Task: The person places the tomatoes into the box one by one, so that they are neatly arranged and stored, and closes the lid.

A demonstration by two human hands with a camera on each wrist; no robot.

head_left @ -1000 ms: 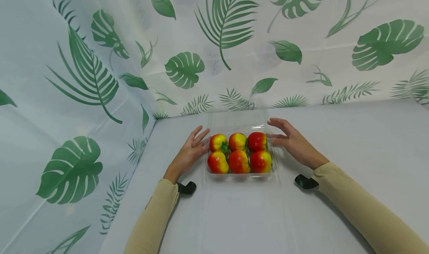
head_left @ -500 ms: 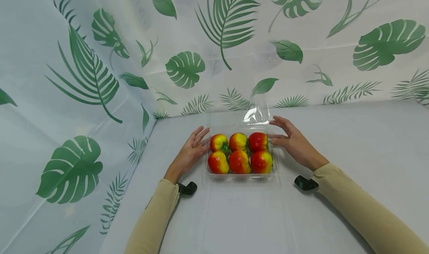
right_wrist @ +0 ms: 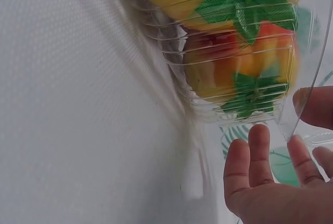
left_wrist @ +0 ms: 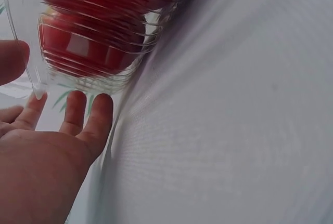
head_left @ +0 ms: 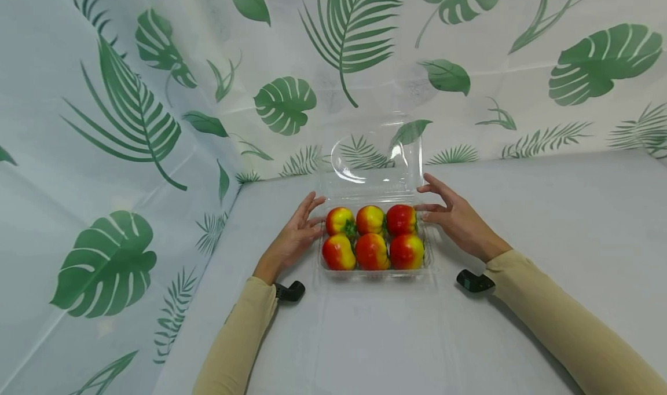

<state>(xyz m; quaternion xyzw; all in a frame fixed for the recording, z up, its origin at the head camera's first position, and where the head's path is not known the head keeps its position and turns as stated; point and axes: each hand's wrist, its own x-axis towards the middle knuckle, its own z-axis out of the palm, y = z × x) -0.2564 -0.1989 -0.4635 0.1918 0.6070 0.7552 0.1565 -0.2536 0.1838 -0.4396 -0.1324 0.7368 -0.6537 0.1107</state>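
Observation:
A clear plastic clamshell box point(head_left: 372, 274) holds several red-and-yellow fruits point(head_left: 372, 252) in two rows. Green leafy tops point(right_wrist: 252, 96) show on some in the right wrist view. The box's lid point(head_left: 372, 178) stands raised at the back. My left hand point(head_left: 294, 238) is at the left side, fingers spread, with fingertips at the rim's corner in the left wrist view. On the other side is my right hand point(head_left: 464, 224), its thumb at the rim and its index finger stretched toward the lid's lower right edge. Neither hand's fingers are curled round the box.
The box rests on a white-covered table point(head_left: 385, 337). Leaf-print curtains point(head_left: 283, 105) hang at the back and left, close behind the lid. A black wrist camera point(head_left: 290, 291) sits on the left wrist and another camera point(head_left: 475, 281) on the right.
The lid has swung up from lying low at the back to nearly upright. My right index finger has moved slightly up and away from me. The box and fruits have stayed in place.

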